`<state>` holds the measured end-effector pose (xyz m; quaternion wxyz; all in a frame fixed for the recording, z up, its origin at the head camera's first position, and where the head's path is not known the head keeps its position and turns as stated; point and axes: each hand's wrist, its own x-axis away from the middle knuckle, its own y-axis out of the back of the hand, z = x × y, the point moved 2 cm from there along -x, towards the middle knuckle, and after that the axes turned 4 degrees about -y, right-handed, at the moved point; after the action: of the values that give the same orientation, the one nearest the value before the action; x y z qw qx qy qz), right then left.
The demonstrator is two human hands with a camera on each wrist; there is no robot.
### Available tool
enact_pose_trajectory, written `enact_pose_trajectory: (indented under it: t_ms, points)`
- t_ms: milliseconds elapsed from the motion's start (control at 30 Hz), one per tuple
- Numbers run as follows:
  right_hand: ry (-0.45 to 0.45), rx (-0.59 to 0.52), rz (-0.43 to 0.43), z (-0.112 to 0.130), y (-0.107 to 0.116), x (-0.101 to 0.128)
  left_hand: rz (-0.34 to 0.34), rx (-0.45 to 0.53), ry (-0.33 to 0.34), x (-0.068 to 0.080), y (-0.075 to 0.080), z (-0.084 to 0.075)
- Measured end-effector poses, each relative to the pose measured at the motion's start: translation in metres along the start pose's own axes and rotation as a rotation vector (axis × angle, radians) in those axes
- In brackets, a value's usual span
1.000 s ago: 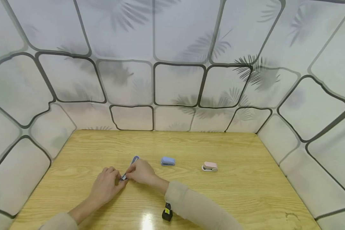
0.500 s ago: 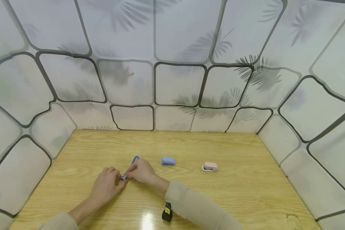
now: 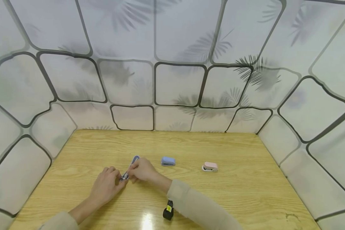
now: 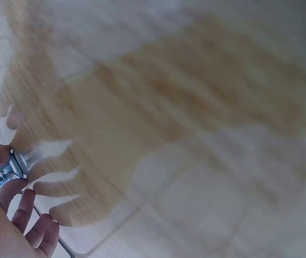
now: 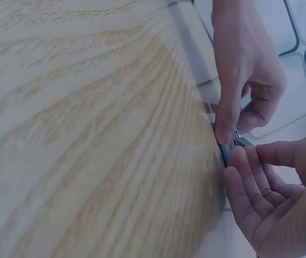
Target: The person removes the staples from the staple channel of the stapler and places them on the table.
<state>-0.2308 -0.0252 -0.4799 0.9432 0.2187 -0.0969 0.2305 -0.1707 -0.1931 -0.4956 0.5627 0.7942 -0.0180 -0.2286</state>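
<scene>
Pinched the metal end of the open stapler [image 3: 131, 166] with the left hand [image 3: 104, 187], thumb and forefinger curled tight on it, the other fingers loosely bent and holding nothing. Gripped the same piece further along with the right hand [image 3: 142, 171], fingers bent over its body and the thumb closing from the other side (seen best from the right wrist, where fingertips [image 5: 238, 157] met the metal just below the left thumb). Kept the open stapler low over the table [image 3: 247, 191], just left of the blue stapler [image 3: 168, 161] and a little nearer the person, its blue tip slanting back toward the wall. Left the blue stapler itself untouched, and likewise the pink stapler [image 3: 210, 166] well to its right. Moved very little in the last second: drew the right forearm a shade to the right, carried the black device [image 3: 168, 210] under that sleeve along with it, and raised the right hand slightly. Changed neither grip nor the slant of the open stapler. Seemed, on that showing, to be at the same fine work on the metal end, with nothing released or set down. Showed too much blur from the left wrist to say more than that the metal end [image 4: 11, 169] sat at those fingertips.
</scene>
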Motion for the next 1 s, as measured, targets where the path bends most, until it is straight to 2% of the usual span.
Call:
enact_pose_trajectory:
  t_ms: [400, 733, 1000]
  points:
    - [-0.010, 0.034, 0.016, -0.008, 0.020, 0.003, -0.007, 0.007, 0.024, 0.000, 0.000, 0.000]
    - [-0.077, -0.046, 0.068, -0.018, 0.017, 0.009, -0.008, 0.002, 0.019, 0.000, 0.000, -0.001]
    - [-0.098, -0.056, 0.074, -0.021, 0.013, 0.006, 0.017, -0.002, 0.040, -0.001, 0.000, 0.000]
